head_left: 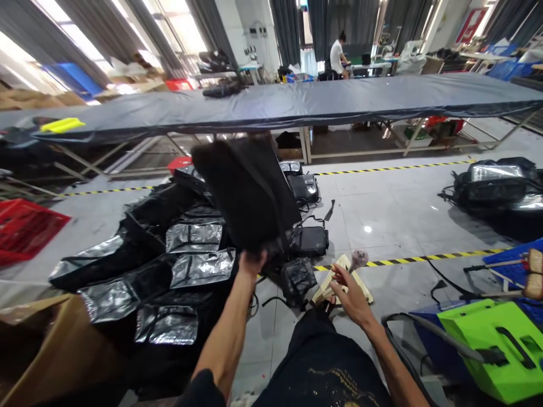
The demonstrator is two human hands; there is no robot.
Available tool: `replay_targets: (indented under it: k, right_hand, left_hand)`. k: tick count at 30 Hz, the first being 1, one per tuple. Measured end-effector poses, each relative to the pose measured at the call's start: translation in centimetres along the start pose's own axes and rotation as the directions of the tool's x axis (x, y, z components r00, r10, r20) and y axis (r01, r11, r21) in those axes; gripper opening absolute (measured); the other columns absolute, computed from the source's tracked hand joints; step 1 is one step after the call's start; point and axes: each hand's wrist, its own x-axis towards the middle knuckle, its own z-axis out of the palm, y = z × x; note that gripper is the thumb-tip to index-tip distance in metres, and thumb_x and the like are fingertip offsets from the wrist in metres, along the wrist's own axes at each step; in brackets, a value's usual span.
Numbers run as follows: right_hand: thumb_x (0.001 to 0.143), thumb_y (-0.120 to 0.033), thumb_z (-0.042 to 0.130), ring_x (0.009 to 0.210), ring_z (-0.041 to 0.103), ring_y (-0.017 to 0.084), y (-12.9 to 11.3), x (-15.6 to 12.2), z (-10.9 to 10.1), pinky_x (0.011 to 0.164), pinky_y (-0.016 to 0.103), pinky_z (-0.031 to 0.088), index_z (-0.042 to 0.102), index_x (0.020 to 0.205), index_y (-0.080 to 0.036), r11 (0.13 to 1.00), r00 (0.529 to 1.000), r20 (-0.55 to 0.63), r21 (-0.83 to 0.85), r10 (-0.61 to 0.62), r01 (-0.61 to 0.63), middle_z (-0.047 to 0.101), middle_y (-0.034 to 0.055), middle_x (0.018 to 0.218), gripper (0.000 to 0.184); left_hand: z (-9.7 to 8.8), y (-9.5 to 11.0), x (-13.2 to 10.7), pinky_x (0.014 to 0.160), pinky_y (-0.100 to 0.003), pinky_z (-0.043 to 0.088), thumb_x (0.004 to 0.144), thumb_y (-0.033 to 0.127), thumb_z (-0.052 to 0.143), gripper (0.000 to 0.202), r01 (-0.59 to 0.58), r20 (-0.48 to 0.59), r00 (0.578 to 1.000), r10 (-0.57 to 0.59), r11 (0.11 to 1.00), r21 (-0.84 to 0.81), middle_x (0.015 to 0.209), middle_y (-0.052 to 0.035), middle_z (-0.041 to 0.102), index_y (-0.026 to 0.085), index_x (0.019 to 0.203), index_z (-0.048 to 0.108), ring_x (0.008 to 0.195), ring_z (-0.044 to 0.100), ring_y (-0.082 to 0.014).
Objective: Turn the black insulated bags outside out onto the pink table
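Note:
My left hand is closed on the lower edge of a black backpack, which is lifted and tilted in front of me and blurred by motion. Below and to the left lies a pile of similar black backpacks, some with shiny clear plastic on them, such as this wrapped backpack. My right hand is apart from the backpack, fingers spread, with nothing in it. Under it on the floor is a cream-coloured stand with a rod ending in a wrapped round knob.
A long table with a grey cover runs across the back. More bags lie at the right. A green machine with a hose stands lower right; a cardboard box and a red crate are left. A person sits far behind.

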Motion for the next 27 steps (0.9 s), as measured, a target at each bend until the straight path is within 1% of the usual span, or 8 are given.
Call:
replay_targets:
  k: [3,7,11,14,17,20,24,27]
  right_hand:
    - [0.092,-0.066,0.072,0.124,0.079,0.037,2.6,-2.7,-3.9,0.114,0.058,0.062,0.072,0.147,-0.028,0.992,0.986,-0.11,-0.005,0.126,-0.127,0.077,0.014,0.147,0.066]
    - [0.088,-0.074,0.068,0.131,0.077,0.039,8.1,-10.1,-10.3,0.117,0.055,0.061,0.07,0.146,-0.025,0.947,0.881,-0.38,-0.035,0.282,-0.319,0.078,0.0169,0.146,0.076]
    - [0.086,-0.078,0.062,0.129,0.078,0.037,12.7,-20.5,-16.6,0.115,0.051,0.061,0.066,0.15,-0.025,0.893,0.615,-0.72,0.016,0.323,-0.45,0.077,0.0176,0.145,0.083]
    - [0.091,-0.074,0.051,0.133,0.074,0.038,12.4,-29.2,-19.2,0.114,0.051,0.058,0.067,0.15,-0.016,0.815,0.319,-0.922,-0.006,0.221,-0.58,0.077,0.0232,0.142,0.085]
    - [0.099,-0.063,0.045,0.146,0.061,0.04,10.3,-36.8,-20.6,0.124,0.055,0.046,0.064,0.154,-0.008,0.592,0.037,-0.997,0.009,0.064,-0.806,0.067,0.029,0.155,0.08]
    - [0.101,-0.055,0.061,0.157,0.048,0.041,9.2,-42.7,-21.1,0.127,0.053,0.038,0.051,0.167,-0.009,0.335,-0.164,-0.981,0.189,0.103,-0.923,0.052,0.0292,0.17,0.082]
    - [0.106,-0.047,0.064,0.136,0.064,0.037,9.3,-46.3,-19.6,0.109,0.043,0.045,0.043,0.172,-0.012,0.128,-0.3,-0.863,0.379,0.407,-0.917,0.062,0.0279,0.158,0.078]
    - [0.112,-0.039,0.051,0.114,0.072,0.029,9.4,-45.9,-18.2,0.094,0.037,0.046,0.063,0.152,-0.019,0.115,-0.248,-0.831,0.346,0.497,-0.931,0.077,0.0175,0.134,0.046]
  left_hand:
    - [2.9,6.1,4.1,0.106,-0.032,0.062,0.124,0.044,0.021,0.055,-0.117,0.063,0.988,0.139,0.954,-0.276,0.126,-0.0093,0.083,0.016,0.145,0.065,0.128,0.074,-0.0174]
    - [7.8,8.2,3.4,0.103,-0.029,0.062,0.123,0.042,0.047,0.037,-0.055,0.312,0.896,0.315,0.778,-0.626,0.114,-0.0045,0.084,0.018,0.142,0.068,0.115,0.08,-0.0157]
    - [13.1,1.5,-2.9,0.077,-0.025,0.062,0.11,0.041,0.073,0.032,0.136,0.625,0.773,0.11,0.933,-0.333,0.093,-0.0029,0.082,0.017,0.131,0.074,0.082,0.08,-0.0157]
    - [15.1,-5.2,-8.4,0.072,-0.026,0.062,0.094,0.043,0.089,0.04,0.169,0.73,0.681,-0.059,0.982,-0.078,0.092,-0.0039,0.083,0.015,0.121,0.078,0.079,0.081,-0.0182]
    - [16.2,-10.0,-12.2,0.074,-0.029,0.064,0.081,0.046,0.097,0.048,0.138,0.795,0.578,-0.184,0.982,0.127,0.093,-0.0034,0.084,0.018,0.117,0.081,0.079,0.08,-0.0195]
    - [16.8,-12.9,-15.2,0.074,-0.03,0.064,0.077,0.049,0.099,0.052,0.062,0.84,0.447,-0.307,0.948,0.313,0.096,-0.0034,0.084,0.02,0.116,0.082,0.08,0.08,-0.0213]
    - [15.5,-14.6,-19.3,0.072,-0.031,0.063,0.067,0.054,0.103,0.063,0.016,0.841,0.356,-0.408,0.902,0.431,0.097,-0.0047,0.084,0.019,0.115,0.083,0.081,0.08,-0.0227]
    - [14.4,-15.2,-21.3,0.073,-0.031,0.062,0.06,0.062,0.105,0.074,-0.008,0.829,0.33,-0.451,0.877,0.48,0.097,-0.0066,0.083,0.017,0.114,0.084,0.082,0.079,-0.0235]
